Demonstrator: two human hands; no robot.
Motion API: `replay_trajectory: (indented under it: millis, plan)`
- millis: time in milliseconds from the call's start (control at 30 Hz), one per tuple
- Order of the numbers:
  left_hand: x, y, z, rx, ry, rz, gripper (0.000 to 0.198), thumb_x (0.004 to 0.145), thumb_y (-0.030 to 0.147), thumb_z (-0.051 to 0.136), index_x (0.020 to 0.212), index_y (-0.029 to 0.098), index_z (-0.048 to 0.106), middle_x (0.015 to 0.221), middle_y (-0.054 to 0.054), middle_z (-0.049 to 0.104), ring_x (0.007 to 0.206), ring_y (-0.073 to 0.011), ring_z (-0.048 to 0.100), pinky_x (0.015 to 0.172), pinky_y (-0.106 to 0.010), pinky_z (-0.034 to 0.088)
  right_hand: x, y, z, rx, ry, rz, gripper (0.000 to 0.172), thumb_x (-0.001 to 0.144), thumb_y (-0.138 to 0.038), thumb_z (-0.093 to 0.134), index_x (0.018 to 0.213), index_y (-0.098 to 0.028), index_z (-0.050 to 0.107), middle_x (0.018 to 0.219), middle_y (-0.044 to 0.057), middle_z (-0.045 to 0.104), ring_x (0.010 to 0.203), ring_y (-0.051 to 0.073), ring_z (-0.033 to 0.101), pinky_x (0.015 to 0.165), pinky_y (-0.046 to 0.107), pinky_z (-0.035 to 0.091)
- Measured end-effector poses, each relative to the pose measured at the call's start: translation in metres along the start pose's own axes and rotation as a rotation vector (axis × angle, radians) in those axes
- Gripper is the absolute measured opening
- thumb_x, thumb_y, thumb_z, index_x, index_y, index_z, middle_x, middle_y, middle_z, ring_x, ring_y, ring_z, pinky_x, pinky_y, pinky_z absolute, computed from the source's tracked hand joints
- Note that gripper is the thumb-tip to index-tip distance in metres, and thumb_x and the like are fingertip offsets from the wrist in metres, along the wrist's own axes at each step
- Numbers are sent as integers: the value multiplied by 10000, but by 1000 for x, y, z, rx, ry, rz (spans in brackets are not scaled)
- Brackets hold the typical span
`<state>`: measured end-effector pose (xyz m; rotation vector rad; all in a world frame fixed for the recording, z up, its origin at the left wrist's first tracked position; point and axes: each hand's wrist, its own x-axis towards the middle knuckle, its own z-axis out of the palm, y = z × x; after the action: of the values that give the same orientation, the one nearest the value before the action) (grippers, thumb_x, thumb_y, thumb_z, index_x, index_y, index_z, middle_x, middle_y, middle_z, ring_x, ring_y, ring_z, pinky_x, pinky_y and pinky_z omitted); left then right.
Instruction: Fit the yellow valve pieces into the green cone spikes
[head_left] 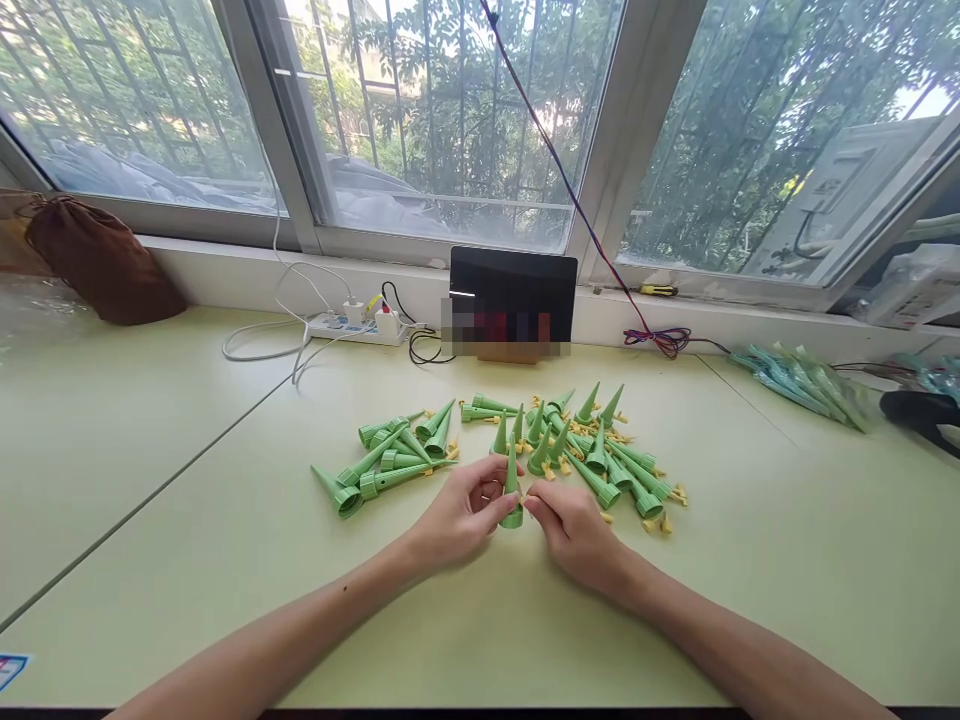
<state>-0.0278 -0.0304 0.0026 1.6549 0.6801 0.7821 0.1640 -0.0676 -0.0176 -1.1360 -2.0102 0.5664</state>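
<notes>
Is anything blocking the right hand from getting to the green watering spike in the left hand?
Nothing visible blocks it. The right hand is close beside the green watering spike, where its fingers seem to pinch a tiny yellow piece. The other spikes are not between them.

From where I stood, the green cone [511, 470] at the dial's centre looked like smooth, satiny plastic; the small yellow fittings [666, 525] toward three o'clock seemed plastic too. The tabletop [360, 630] around was smooth with a soft sheen. At twelve, the tablet [517, 280] had a glossy black screen. At ten, the drawstring bag [105, 260] was matt, wrinkled cloth. Between two and three, the wrapping [806, 385] was shiny, crinkled film.
</notes>
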Motion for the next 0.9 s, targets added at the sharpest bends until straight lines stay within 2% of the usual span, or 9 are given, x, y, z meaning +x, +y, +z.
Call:
replay_trajectory:
  millis: [100, 233, 433, 533, 600, 733, 800, 900]
  plan:
    - [-2, 2, 1, 208, 42, 95, 182, 919, 328, 581, 858, 157, 561, 631, 51, 346, 584, -94, 297, 518, -229, 272, 2, -2, 1, 71, -4, 82, 393, 1042, -344, 343, 685, -201, 421, 600, -28, 435, 557, 121, 376, 562, 259, 304]
    - [-3, 3, 1, 325, 59, 138, 120, 914, 280, 559, 883, 164, 569, 615, 55, 338, 577, -99, 280, 522, -235, 258, 3, -2, 1, 102, -6, 116, 407, 1041, -360, 341, 684, -192, 441, 605, -25, 443, 565, 118, 386, 571, 263, 305]
    - [-3, 2, 0, 345, 65, 147, 94, 910, 258, 559, 883, 168, 559, 628, 53, 355, 587, -101, 311, 540, -230, 290, 3, 0, 4, 103, 23, 91, 390, 1037, -352, 361, 691, -194, 449, 624, -20, 458, 578, 120, 399, 567, 257, 319]
    - [-1, 4, -3, 285, 98, 148, 133, 923, 280, 560, 982, 161, 575, 650, 44, 393, 597, -102, 364, 558, -225, 345, 3, -2, 2, 84, 88, 109, 379, 1038, -347, 365, 699, -200, 452, 618, -24, 449, 565, 123, 399, 551, 259, 328]
    - [0, 6, -7, 209, 174, 167, 204, 932, 307, 565, 1071, 158, 570, 663, 41, 407, 604, -103, 396, 575, -226, 384, 4, -4, 2, 54, 148, 104, 332, 1038, -323, 371, 762, -197, 506, 648, -14, 495, 582, 131, 445, 568, 262, 366]
    - [3, 7, -15, 111, 375, 225, 245, 927, 322, 600, 1125, 182, 562, 646, 58, 373, 567, -93, 383, 550, -215, 380, 6, -8, 5, -37, 164, -58, 188, 1015, -235, 429, 1024, -197, 612, 915, 69, 632, 813, 179, 588, 733, 303, 486]
    - [4, 6, -18, 94, 429, 242, 226, 925, 320, 609, 1110, 197, 569, 652, 55, 389, 551, -89, 372, 522, -212, 357, 8, -11, 8, -81, 101, -159, 208, 1003, -190, 438, 1110, -211, 615, 1068, 108, 633, 971, 215, 592, 838, 349, 510]
    - [5, 5, -19, 105, 462, 243, 216, 925, 327, 612, 1096, 200, 577, 692, 35, 446, 552, -88, 370, 497, -215, 333, 11, -16, 13, -170, -16, -251, 258, 992, -152, 436, 1186, -220, 592, 1255, 132, 590, 1152, 258, 532, 958, 430, 496]
